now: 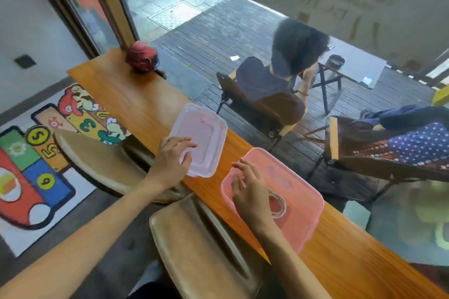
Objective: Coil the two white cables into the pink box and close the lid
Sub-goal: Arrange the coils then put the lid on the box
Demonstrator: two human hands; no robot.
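The pink box (301,192) stands open on the narrow wooden counter (136,102). A coiled white cable (279,204) lies inside it near the middle; I cannot make out a second cable. My right hand (250,192) hovers over the box's left part with fingers loosely spread, holding nothing. The translucent pink lid (206,133) lies on the counter to the left of the box. My left hand (172,155) grips the lid's near corner, thumb under the edge and fingers on top.
A red round ornament (142,57) sits at the counter's far end. Two tan stool seats (194,250) stand below the counter's near edge. A window runs right behind the counter; beyond it a person sits on a chair (267,94).
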